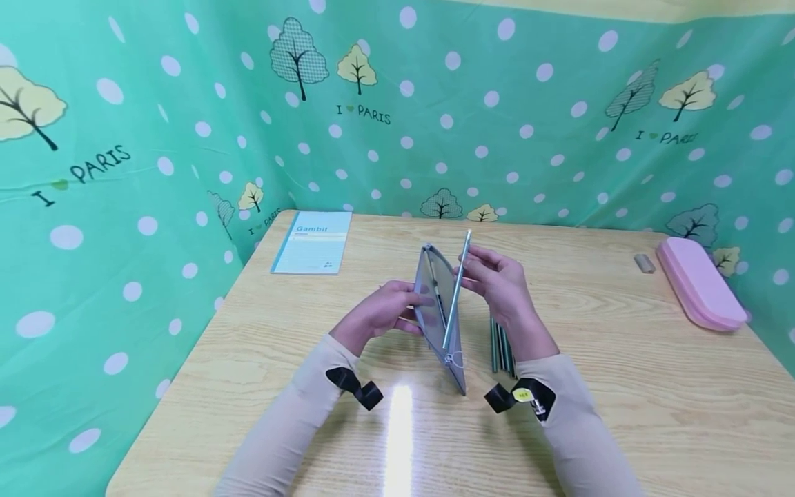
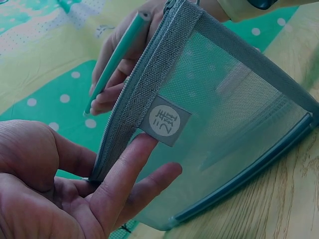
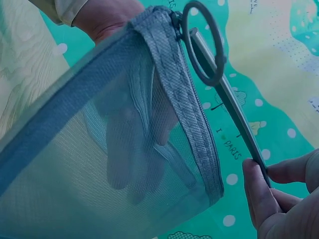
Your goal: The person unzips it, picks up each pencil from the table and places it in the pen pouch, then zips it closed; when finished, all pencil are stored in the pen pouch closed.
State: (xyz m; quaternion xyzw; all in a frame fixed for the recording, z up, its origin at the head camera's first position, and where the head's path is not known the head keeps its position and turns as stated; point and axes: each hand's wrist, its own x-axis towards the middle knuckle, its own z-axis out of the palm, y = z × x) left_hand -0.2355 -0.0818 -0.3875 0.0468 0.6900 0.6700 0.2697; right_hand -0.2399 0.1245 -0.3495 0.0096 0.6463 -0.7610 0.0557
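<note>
My left hand (image 1: 386, 308) grips a grey mesh zipper pouch (image 2: 239, 94) by its zipped edge, holding it upright and tilted over the table. The zip is open and a ring pull (image 3: 218, 74) hangs at one end. A round-marked label (image 2: 164, 122) sits beside my left fingertips. Between thumb and fingers, my right hand (image 1: 502, 284) pinches a green pencil (image 2: 117, 59), held slanted alongside the pouch's mouth and outside it. Through the mesh, a dark teal stick like a pencil (image 2: 244, 172) lies along the pouch's bottom. Several more pencils (image 1: 500, 348) lie on the table, partly hidden under my right wrist.
A light blue notebook (image 1: 312, 243) lies at the table's back left. Toward the back right are a small grey eraser (image 1: 644, 263) and a pink pencil case (image 1: 702, 281). A green dotted curtain (image 1: 447, 124) hangs behind and left of the wooden table (image 1: 621, 414).
</note>
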